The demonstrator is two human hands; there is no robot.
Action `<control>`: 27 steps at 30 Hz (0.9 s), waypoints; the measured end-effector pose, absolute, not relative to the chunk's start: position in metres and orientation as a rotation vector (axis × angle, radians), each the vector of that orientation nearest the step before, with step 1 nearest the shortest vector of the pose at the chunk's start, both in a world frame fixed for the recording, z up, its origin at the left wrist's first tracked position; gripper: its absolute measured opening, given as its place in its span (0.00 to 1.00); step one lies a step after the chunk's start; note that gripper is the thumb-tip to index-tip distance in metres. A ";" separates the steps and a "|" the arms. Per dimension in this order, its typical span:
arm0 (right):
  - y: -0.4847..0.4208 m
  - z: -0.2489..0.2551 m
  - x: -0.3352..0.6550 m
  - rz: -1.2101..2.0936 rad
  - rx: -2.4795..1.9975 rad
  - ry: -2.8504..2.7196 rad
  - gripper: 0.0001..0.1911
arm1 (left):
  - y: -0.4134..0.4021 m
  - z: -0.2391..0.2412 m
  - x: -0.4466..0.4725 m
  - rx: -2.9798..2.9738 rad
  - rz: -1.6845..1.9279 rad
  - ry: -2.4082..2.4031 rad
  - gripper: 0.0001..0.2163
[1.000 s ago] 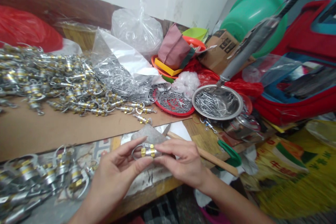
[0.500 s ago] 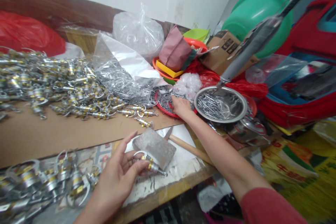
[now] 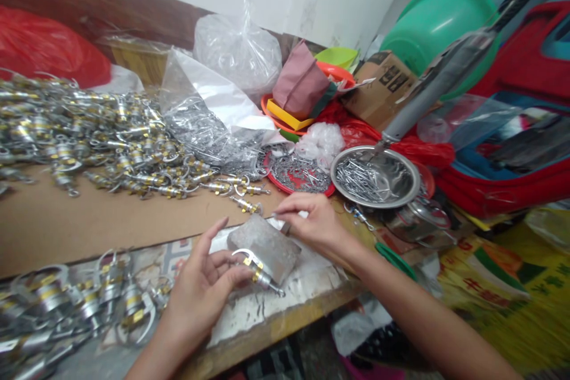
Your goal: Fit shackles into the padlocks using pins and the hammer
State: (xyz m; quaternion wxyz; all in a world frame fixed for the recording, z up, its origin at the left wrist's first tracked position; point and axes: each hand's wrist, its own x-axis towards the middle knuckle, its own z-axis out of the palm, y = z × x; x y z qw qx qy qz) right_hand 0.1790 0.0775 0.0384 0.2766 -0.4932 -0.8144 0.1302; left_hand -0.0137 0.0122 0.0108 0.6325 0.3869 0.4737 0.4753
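Note:
My left hand [image 3: 207, 288] is closed on a small silver and brass metal fitting [image 3: 260, 273] with a curved wire-like loop, its eyelet end pointing right. The fitting is at the front edge of a grey metal block [image 3: 267, 243], which lies on white paper [image 3: 307, 282]. Just beyond the block's right side, my right hand [image 3: 316, 222] is pinched shut. Something tiny and greyish shows at its fingertips, too small to name. The hammer is largely hidden beneath this hand. Behind it sits a red tray [image 3: 291, 183] of small metal pins.
A large pile of similar fittings [image 3: 102, 136] covers the cardboard [image 3: 111, 222] at left, with more fittings [image 3: 111, 285] nearer. A steel bowl [image 3: 412, 190] of long pins stands right, under a grey rod-shaped tool [image 3: 427, 86]. Clear bags [image 3: 238, 50] line the back.
My right hand has come back from the red tray toward the metal block, its fingers now pinched. My left hand still holds the fitting in nearly the same place.

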 end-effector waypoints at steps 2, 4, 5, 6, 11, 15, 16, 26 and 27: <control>0.048 0.036 0.164 0.300 -1.011 -2.206 0.11 | 0.013 0.012 -0.014 0.889 1.078 1.067 0.38; 0.029 0.033 0.153 0.179 -0.887 -2.247 0.13 | 0.013 0.013 -0.014 0.889 1.076 1.054 0.38; 0.024 0.032 0.149 0.123 -0.887 -2.277 0.14 | 0.013 0.014 -0.013 0.886 1.079 1.051 0.38; 0.021 0.032 0.145 0.083 -0.903 -2.308 0.14 | 0.013 0.015 -0.013 0.883 1.082 1.046 0.39; 0.014 0.034 0.141 0.031 -1.042 -2.442 0.10 | 0.014 0.014 -0.012 0.891 1.104 1.035 0.39; 0.007 0.028 0.144 0.056 -1.127 -2.400 0.13 | 0.015 0.012 -0.012 0.876 1.112 1.047 0.39; 0.006 0.026 0.145 0.080 -1.138 -2.363 0.15 | 0.015 0.012 -0.012 0.872 1.109 1.045 0.39; 0.017 0.012 0.217 0.181 -1.647 -2.095 0.18 | 0.013 0.009 -0.013 0.854 1.110 1.074 0.39; 0.016 0.010 0.225 0.176 -1.753 -2.174 0.19 | 0.013 0.008 -0.013 0.857 1.110 1.070 0.39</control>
